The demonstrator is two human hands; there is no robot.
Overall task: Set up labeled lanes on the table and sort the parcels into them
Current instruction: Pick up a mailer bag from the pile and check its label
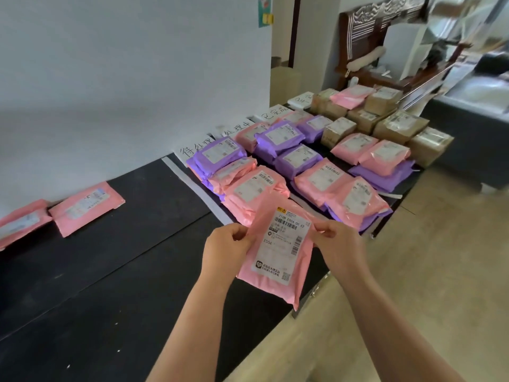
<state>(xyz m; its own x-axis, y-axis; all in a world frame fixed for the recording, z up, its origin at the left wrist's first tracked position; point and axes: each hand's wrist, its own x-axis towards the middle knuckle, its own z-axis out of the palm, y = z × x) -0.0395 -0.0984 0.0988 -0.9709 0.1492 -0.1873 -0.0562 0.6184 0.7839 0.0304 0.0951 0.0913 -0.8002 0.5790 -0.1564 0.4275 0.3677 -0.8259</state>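
I hold a pink parcel (278, 252) with a white shipping label upright over the table's near edge. My left hand (224, 248) pinches its left side, and my right hand (340, 244) pinches its upper right corner. Beyond it, lanes of pink and purple parcels (278, 164) lie on the black table (110, 271), divided by white tape strips (192, 186). Handwritten paper lane labels (197, 150) lean at the wall end of each lane. Brown cardboard parcels (396, 125) fill the far lanes. Two pink parcels (82, 208) rest against the wall at the left.
A white wall (124, 92) runs along the table's far side. A dark carved wooden piece of furniture (366, 42) stands behind the table's far end. Beige floor (413, 271) lies to the right, with a dark sofa-like piece (468, 128) beyond.
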